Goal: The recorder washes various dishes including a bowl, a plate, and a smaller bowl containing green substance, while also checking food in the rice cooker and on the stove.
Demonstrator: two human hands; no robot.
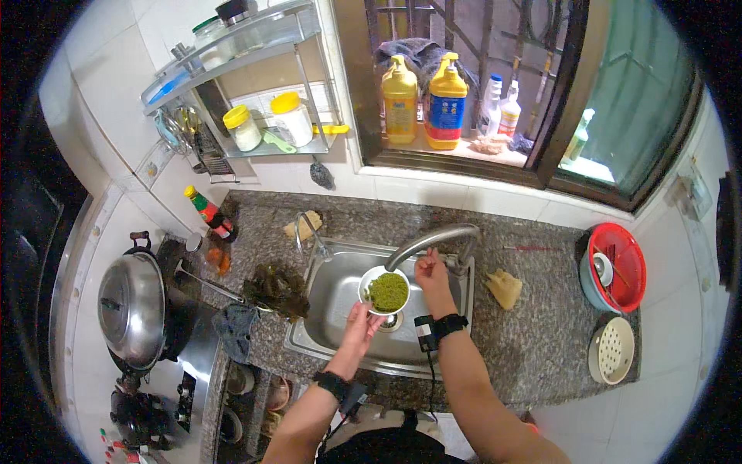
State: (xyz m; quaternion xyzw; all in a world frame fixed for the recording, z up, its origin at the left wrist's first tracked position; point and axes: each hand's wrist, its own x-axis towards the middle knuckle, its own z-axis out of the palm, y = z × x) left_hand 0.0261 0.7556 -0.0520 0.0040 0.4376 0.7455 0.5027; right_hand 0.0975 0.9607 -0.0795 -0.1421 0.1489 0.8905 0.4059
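Note:
My left hand (362, 326) grips the near rim of a small white bowl (363, 282). Small green beans, probably mung beans (388, 293), fill much of the bowl. It is held over the stainless steel sink (336, 313), with the mouth of the curved faucet (429, 236) right above its far edge. I cannot make out water running. My right hand (432, 274) is raised beneath the faucet's arc, close to its base, fingers partly curled. Whether those fingers touch the faucet or its handle is hidden.
Left of the sink lie a dark leafy heap (275, 290), a ladle (206, 281) and a grey cloth (236, 330). A lidded pot (132, 310) stands on the stove. A sponge-like piece (504, 289), a red basin (635, 267) and a perforated basket (613, 351) are at right.

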